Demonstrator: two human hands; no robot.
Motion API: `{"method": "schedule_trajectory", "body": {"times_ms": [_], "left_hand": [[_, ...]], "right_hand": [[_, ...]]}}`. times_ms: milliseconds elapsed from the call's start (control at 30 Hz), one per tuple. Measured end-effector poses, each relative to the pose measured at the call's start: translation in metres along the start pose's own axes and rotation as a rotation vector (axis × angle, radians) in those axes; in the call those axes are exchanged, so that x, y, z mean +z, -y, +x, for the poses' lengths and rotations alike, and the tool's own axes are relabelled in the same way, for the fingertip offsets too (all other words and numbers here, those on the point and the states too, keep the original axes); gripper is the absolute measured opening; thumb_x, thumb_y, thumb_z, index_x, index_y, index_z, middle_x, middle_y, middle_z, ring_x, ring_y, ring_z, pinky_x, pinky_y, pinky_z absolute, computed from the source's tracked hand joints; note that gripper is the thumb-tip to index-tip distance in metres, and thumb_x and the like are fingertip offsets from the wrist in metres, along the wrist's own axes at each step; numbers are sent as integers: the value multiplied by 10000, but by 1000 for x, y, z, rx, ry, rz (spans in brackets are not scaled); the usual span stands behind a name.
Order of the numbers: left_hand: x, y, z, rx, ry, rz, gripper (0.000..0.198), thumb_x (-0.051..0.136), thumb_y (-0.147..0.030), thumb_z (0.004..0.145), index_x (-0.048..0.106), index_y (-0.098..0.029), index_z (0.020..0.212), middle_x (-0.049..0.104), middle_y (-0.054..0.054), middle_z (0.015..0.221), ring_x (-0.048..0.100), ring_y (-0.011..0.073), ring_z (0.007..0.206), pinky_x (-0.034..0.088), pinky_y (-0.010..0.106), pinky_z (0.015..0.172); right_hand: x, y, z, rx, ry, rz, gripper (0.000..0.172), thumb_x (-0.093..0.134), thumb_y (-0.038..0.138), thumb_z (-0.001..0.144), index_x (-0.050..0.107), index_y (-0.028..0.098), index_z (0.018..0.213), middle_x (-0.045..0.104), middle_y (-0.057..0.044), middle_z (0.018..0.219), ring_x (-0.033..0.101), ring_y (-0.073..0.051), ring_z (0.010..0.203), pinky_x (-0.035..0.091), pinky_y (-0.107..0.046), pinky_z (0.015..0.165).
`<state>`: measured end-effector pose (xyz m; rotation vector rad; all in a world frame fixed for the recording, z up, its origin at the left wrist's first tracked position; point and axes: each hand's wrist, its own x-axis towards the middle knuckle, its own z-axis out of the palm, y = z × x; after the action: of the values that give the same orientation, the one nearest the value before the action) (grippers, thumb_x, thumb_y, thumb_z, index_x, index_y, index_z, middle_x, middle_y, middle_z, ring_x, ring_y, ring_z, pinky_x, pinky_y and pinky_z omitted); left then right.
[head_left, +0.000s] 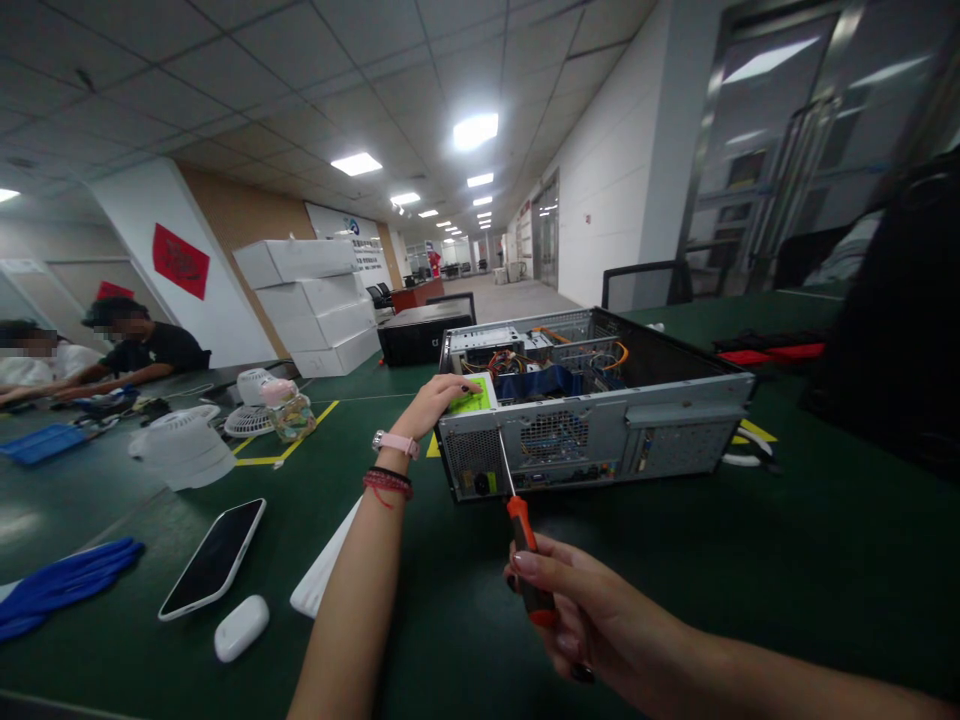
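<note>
An opened computer case [600, 430] lies on its side, its metal back panel towards me and wires and drives showing inside. My left hand [442, 398] lies on the power supply [484, 393], a box with a bright green label at the case's near left corner. Its fingers are stretched out over the top. In my right hand [581, 595] is a screwdriver [525, 525] with an orange and black handle. The shaft slants up to the back panel, its tip at or very near the panel's upper edge below the power supply. A screw there is too small to make out.
Left on the green table [360, 420] are a phone [217, 555], a white earphone case [241, 628], blue gloves [67, 580], a white fan [251, 420] and a clear jar [289, 412]. White boxes [307, 290] stand behind. Two people sit far left.
</note>
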<state>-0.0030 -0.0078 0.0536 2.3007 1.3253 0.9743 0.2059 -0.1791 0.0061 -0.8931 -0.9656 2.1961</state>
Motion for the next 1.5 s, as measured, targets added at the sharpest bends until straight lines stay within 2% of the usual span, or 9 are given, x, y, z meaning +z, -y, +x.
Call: {"method": "schedule_trajectory", "body": {"times_ms": [167,300,467,633,800,1000,1233,1500], "left_hand": [[0,1,1,0,-2,-6,382,343,-249,811,694,-197,956,638,7,1160,502,196,1130,321,320,1037],[0,4,1,18,-4,-9,385,340,-244,815,695,-186,953,642,16,1151,513,198,1122,327,315,1033],[0,2,0,30,-7,-13,383,343,-245,818,695,-177,953,643,25,1147,512,205,1121,324,328,1033],[0,1,1,21,-10,-14,383,341,-244,813,695,-177,941,649,22,1135,518,197,1113,327,313,1028],[0,5,3,29,6,-20,383,341,-260,813,693,-180,941,646,26,1138,508,200,1117,316,320,1029],[1,5,3,39,0,-25,381,347,-268,807,694,-167,928,652,36,1122,508,206,1118,315,321,1031],[1,8,3,26,-6,-29,377,352,-254,801,693,-171,939,645,33,1129,504,209,1117,313,330,1033],[2,8,3,5,-6,-27,379,352,-253,806,690,-171,956,636,33,1139,495,201,1123,316,321,1040]], "right_hand": [[-2,4,0,-24,30,-85,288,637,401,741,484,190,862,589,41,725,300,-4,382,257,-180,392],[-4,6,1,-15,39,-117,319,618,408,759,465,207,953,656,11,801,276,-1,362,240,-175,384],[-4,6,3,-5,8,-96,358,628,397,741,474,216,1009,581,58,653,261,-2,355,200,-164,383],[-1,5,0,16,-15,-62,332,653,391,724,488,218,955,541,69,637,265,0,372,178,-162,396],[-3,5,-1,27,58,36,331,636,388,721,495,208,959,577,46,682,330,-9,396,248,-170,426],[-6,2,2,11,156,95,312,568,297,738,565,158,1018,638,-28,828,452,-34,472,346,-194,487],[-3,0,1,-17,151,71,314,637,311,751,590,167,1025,633,-14,828,452,-17,457,345,-175,475],[-6,-10,6,-52,123,50,314,651,371,765,531,185,987,596,14,769,422,-3,429,327,-162,456]]}}
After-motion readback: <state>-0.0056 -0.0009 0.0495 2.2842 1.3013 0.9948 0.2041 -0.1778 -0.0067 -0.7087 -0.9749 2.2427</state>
